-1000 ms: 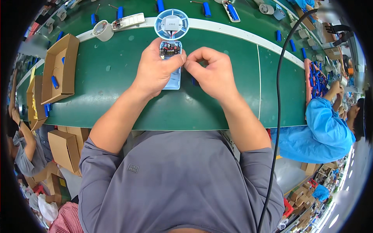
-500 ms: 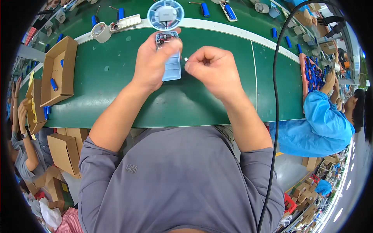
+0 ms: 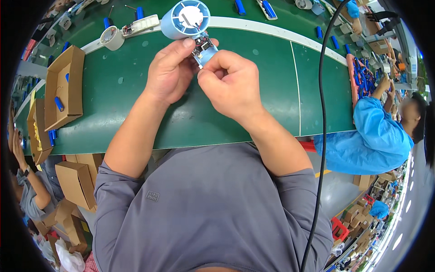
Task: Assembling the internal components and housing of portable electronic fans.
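Observation:
My left hand [image 3: 170,75] is closed around a light blue handheld fan housing [image 3: 171,26], thumb near its neck. The round fan head points away from me, with a white hub inside its spoked ring. Its handle is open and shows a small circuit board [image 3: 204,45] and thin wires. My right hand [image 3: 233,84] is closed in a pinch at the handle's near end. A small white connector [image 3: 200,67] pokes out at its fingertips, against the handle. The curled fingers of the right hand cover the handle's lower part.
A cardboard box [image 3: 78,90] with blue battery cells stands on the green table [image 3: 122,113] at left. Behind lie a white cup-shaped housing [image 3: 112,38] and a white handle shell [image 3: 147,23]. A black cable [image 3: 321,90] hangs at right, before a pink tray [image 3: 351,86] and a person in blue.
The fan has tilted, its head shifting left and its handle end swinging toward my right hand. My right hand has moved left, bringing the white connector up to the handle.

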The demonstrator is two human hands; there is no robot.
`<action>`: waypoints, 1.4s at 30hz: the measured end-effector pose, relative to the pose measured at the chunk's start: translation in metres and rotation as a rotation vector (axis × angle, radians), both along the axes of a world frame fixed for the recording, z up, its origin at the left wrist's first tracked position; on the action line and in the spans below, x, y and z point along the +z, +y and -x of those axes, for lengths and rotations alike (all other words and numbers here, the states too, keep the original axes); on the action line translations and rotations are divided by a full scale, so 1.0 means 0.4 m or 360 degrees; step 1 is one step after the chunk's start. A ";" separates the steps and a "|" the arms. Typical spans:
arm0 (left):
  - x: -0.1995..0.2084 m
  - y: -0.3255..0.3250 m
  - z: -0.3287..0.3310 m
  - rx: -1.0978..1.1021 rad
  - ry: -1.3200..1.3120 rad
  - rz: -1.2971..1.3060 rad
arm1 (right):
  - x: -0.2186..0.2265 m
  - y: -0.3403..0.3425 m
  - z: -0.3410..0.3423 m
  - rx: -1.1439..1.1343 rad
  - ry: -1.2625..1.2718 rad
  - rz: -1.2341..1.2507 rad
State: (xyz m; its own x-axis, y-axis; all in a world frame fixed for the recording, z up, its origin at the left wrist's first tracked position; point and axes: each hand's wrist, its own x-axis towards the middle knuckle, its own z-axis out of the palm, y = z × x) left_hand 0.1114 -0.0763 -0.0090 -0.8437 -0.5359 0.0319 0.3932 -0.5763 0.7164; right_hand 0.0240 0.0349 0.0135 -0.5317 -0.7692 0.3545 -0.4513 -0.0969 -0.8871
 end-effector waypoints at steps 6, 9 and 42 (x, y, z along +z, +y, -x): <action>-0.013 -0.006 0.003 -0.0008 -0.0031 -0.0018 | 0.020 -0.002 0.008 0.0137 -0.0652 -0.0049; -0.011 -0.005 -0.002 -0.0031 -0.0061 -0.0075 | 0.009 -0.004 0.004 0.0145 -0.0586 -0.0046; -0.029 0.007 0.013 0.0071 -0.0535 0.0112 | 0.021 -0.001 0.054 0.0159 -0.1424 -0.0427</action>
State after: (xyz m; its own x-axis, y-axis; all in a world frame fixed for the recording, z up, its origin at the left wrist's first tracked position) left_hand 0.1064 -0.0737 -0.0208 -0.7890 -0.5790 -0.2056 0.1523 -0.5085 0.8475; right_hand 0.0024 0.0345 0.0220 -0.4478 -0.8228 -0.3500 0.4086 0.1598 -0.8986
